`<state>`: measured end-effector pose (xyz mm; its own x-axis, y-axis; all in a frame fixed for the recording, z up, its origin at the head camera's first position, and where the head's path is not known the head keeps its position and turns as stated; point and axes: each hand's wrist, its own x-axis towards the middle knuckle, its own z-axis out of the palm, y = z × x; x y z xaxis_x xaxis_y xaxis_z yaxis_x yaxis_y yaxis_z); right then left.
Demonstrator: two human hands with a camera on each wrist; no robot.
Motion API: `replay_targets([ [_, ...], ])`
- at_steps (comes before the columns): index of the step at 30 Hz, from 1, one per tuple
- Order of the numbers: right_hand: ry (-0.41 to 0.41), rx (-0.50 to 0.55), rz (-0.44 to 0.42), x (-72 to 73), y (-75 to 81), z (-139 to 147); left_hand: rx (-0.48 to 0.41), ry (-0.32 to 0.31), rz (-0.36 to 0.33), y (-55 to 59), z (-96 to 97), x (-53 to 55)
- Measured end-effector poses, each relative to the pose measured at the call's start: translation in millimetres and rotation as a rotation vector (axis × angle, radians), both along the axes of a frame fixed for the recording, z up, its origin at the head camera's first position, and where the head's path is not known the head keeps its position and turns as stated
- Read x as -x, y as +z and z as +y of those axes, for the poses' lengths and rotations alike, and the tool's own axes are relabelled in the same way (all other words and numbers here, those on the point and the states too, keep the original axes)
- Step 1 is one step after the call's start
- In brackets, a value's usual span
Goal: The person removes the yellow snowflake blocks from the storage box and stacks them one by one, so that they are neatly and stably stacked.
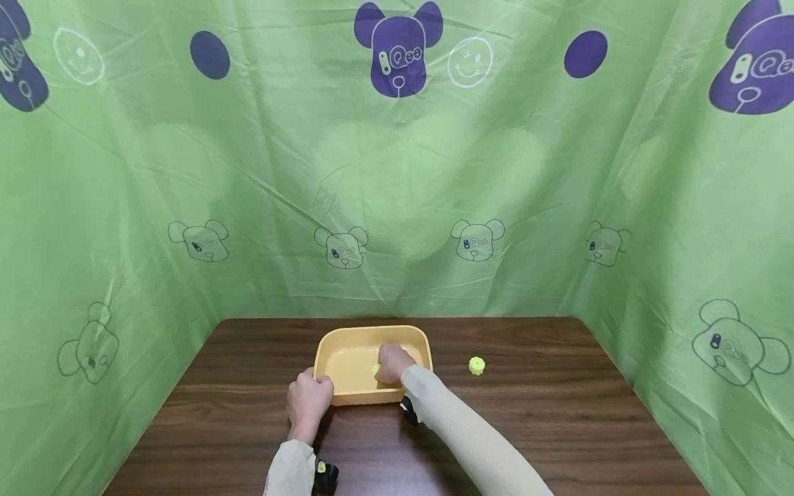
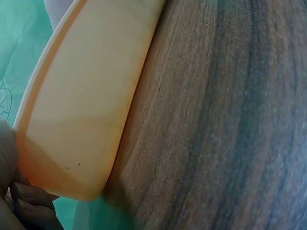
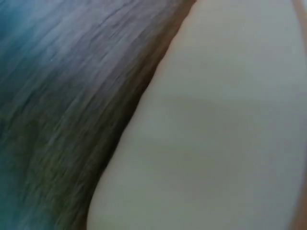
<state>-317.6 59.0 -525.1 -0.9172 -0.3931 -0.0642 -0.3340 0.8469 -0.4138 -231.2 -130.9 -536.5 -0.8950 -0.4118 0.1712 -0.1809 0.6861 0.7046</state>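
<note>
A yellow plastic basin [image 1: 350, 372], rectangular with rounded corners, stands on the table. My left hand [image 1: 309, 398] grips its near left corner, thumb over the rim; the left wrist view shows curled fingers [image 2: 36, 203] at that corner. My right hand [image 1: 393, 364] reaches down inside the basin, fingers curled. A small yellow-green piece [image 1: 375, 369] shows at those fingertips, mostly hidden by the hand. In the right wrist view only the basin's outer wall [image 3: 201, 134] and the tabletop appear, without the hand.
A yellow-green flower-shaped piece [image 1: 476, 365] lies on the table to the right of the basin. The dark wooden table [image 1: 533, 420] is enclosed by green printed cloth [image 1: 397, 179] at the back and on both sides.
</note>
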Motion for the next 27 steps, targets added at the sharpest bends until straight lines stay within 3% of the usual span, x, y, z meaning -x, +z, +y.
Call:
replay_targets([
  [7, 0.065, 0.031, 0.074, -7.7, 13.3, 4.4, 0.002, 0.010, 0.008, 2.1, -1.0, 4.0],
  [13, 0.097, 0.227, 0.131, -4.6, 28.5, 22.2, 0.001, 0.005, -0.001, 3.4, -2.4, 6.5],
  [18, 0.009, 0.369, 0.141, 9.4, 48.5, 54.9, -0.004, 0.010, -0.017, 2.9, -2.9, 6.1],
  [23, -0.124, 0.410, 0.125, 22.5, 69.3, 98.1, 0.000, 0.002, -0.011, 2.5, -4.2, 6.8],
  [27, -0.174, 0.432, 0.102, 26.5, 75.8, 135.7, -0.001, -0.009, -0.026, 0.8, -4.5, 7.8],
])
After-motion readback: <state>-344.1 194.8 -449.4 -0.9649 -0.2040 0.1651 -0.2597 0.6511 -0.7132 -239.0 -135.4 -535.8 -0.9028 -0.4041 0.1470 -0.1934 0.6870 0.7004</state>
